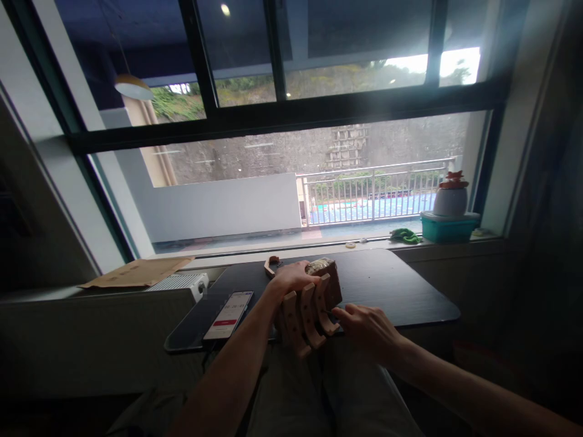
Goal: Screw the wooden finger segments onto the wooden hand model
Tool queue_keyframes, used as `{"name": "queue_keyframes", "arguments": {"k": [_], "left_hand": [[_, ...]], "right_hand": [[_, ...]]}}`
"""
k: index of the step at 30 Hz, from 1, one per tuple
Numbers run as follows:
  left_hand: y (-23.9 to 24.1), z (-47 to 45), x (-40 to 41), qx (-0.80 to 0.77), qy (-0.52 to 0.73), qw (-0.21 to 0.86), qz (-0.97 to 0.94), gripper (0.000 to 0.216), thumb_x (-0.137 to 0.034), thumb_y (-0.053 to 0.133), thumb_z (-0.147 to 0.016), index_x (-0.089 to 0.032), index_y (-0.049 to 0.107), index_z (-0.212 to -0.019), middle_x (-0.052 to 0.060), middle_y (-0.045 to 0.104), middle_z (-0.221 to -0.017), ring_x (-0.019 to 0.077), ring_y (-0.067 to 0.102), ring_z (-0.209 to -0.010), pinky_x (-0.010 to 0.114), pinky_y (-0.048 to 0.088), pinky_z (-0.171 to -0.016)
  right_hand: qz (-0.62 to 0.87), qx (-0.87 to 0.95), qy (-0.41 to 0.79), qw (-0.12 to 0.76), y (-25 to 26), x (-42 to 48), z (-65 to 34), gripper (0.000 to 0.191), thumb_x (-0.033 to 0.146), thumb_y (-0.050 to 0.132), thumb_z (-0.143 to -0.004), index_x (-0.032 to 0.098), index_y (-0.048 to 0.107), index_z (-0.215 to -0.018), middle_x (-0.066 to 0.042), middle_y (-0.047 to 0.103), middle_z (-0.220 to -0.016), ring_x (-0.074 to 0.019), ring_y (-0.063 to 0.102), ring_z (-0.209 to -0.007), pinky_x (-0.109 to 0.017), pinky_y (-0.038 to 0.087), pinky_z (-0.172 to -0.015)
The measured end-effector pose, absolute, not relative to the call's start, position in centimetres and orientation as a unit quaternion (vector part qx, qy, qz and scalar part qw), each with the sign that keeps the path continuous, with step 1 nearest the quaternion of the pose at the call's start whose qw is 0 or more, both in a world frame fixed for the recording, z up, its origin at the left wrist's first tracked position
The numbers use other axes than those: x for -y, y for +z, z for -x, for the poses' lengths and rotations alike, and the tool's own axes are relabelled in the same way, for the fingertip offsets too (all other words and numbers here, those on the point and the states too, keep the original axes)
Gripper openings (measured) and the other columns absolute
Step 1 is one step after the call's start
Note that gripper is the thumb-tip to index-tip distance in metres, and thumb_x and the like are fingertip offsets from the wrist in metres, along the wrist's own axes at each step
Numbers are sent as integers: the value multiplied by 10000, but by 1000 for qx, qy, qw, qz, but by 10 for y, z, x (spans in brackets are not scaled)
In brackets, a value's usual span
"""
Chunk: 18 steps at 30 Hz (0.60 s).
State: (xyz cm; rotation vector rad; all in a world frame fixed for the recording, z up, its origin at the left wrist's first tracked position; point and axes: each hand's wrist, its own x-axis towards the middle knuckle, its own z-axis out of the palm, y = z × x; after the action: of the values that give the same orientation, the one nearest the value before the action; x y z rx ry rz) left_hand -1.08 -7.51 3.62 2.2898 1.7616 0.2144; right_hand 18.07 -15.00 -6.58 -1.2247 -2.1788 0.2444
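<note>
My left hand (294,277) is wrapped round a wooden piece with curved ribs (310,318), tilted over the near edge of the table. Its ribs stand side by side, with small dark holes in them. Directly behind it is a brown block (336,284) with a shiny, pale, crinkled top; whether the two are joined I cannot tell. Beside the rightmost rib, my right hand (367,321) is closed in a pinch. Something thin and dark pokes out from its fingertips toward the wood, too small to name. A separate curved wooden piece (269,267) lies beyond my left hand.
The dark table (396,285) stands against the window sill. A phone (229,315) with a lit screen lies left of my forearm. Farther left, brown paper (141,271) rests above a white radiator (182,283). A teal box (449,227), a white jar (450,200) and green cloth (405,235) occupy the sill.
</note>
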Motion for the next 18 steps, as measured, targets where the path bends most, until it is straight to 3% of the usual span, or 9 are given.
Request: {"name": "queue_keyframes", "arguments": {"k": [3,6,9,12,18], "left_hand": [[34,14,72,-592,72,140,-791,363,-378,552,-887,-163,533,-1179,69,591,-1129,213,596,-969,420,492,-844],[32,17,68,-586,74,153,-792,365,-367,556,-886,-168,526,-1191,71,579,-1153,224,586,-994,430,485,-859],[31,20,60,-574,81,173,-796,351,-347,561,-885,-163,531,-1182,72,575,-1160,226,583,-1002,434,486,-859],[32,25,52,-553,88,209,-802,316,-328,567,-884,-149,554,-1145,66,588,-1140,218,593,-985,416,501,-840],[37,35,48,-521,106,291,-796,301,-367,548,-894,-127,597,-1069,26,650,-962,197,632,-876,332,529,-777]], "right_hand": [[447,820,143,328,-69,149,-179,222,89,544,-750,201,689,-875,-65,673,-775,-186,606,-740,-285,406,-694],[473,762,218,384,-79,142,-179,183,247,540,-809,180,689,-892,-68,675,-810,-195,604,-784,-284,424,-703],[506,675,319,432,-92,138,-180,389,428,448,-858,124,690,-843,-49,624,-640,-159,561,-579,-254,411,-518],[507,603,414,457,-105,140,-177,520,535,416,-841,95,694,-858,16,475,-449,-103,390,-374,-229,296,-365],[458,525,495,519,-132,146,-172,569,582,492,-794,134,652,-1106,-31,620,-651,-135,518,-534,-237,374,-454]]}}
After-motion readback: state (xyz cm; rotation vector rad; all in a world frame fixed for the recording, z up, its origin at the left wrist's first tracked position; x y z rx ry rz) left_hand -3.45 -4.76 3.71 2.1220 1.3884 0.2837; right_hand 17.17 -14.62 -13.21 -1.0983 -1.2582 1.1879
